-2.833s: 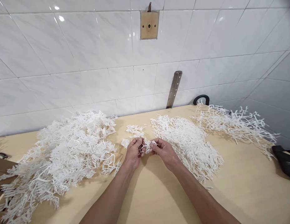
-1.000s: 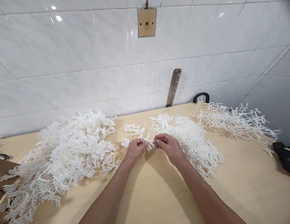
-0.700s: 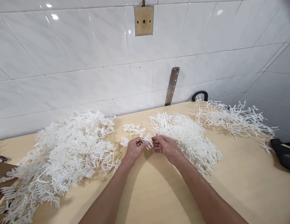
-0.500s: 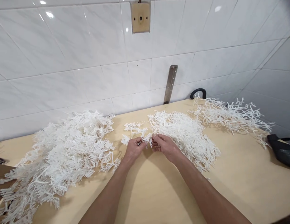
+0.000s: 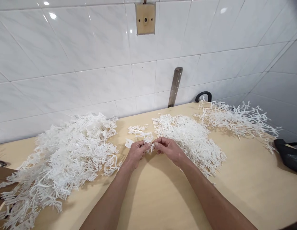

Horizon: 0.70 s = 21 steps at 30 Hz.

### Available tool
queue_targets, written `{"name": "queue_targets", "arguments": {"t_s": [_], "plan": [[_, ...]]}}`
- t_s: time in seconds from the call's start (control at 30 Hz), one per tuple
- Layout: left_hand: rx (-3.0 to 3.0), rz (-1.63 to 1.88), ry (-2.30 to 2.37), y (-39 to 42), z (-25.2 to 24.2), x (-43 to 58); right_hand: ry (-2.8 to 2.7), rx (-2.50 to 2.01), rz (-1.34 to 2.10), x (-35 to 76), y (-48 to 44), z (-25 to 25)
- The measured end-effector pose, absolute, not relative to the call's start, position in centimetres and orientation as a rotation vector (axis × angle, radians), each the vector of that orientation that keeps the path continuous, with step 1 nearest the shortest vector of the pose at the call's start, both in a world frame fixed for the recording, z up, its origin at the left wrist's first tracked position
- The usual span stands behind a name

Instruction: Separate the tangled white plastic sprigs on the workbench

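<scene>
Between my hands is a small white branched plastic piece (image 5: 152,147) with thin prongs. My left hand (image 5: 137,152) pinches it from the left, thumb against fingers. From the other side, my right hand (image 5: 169,149) grips it with thumb and bent fingers; the fingertips of both hands nearly meet. Just beyond them lie a few loose white pieces (image 5: 137,129). A heap of fine white prongs (image 5: 186,131) is right behind my right hand. To the left spreads a larger tangled pile of white branched pieces (image 5: 74,156).
Bare white branching stems (image 5: 239,119) lie at the back right of the wooden table (image 5: 153,204). A black object (image 5: 288,155) sits at the right edge. A metal bracket (image 5: 175,87) and a black curved handle (image 5: 203,95) stand by the tiled wall. A cardboard box (image 5: 4,179) is at left.
My hands have drawn slightly closer together around the small white piece, and my right fingers have curled in more. The piles lie as before; the view has shifted a little.
</scene>
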<state>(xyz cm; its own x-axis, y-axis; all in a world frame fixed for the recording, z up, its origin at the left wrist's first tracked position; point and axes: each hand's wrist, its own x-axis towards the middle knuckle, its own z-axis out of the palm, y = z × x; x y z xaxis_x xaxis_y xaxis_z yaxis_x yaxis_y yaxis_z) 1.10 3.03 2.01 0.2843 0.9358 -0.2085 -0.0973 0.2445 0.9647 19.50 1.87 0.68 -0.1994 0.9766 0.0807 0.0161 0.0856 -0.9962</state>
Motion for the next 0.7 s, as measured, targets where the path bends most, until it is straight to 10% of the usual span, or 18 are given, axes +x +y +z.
{"name": "queue_targets", "arguments": {"t_s": [0.7], "plan": [[1.197, 0.907, 1.063, 2.69, 2.08, 1.45, -1.401, -1.091, 1.218, 19.68, 2.23, 0.60]]}}
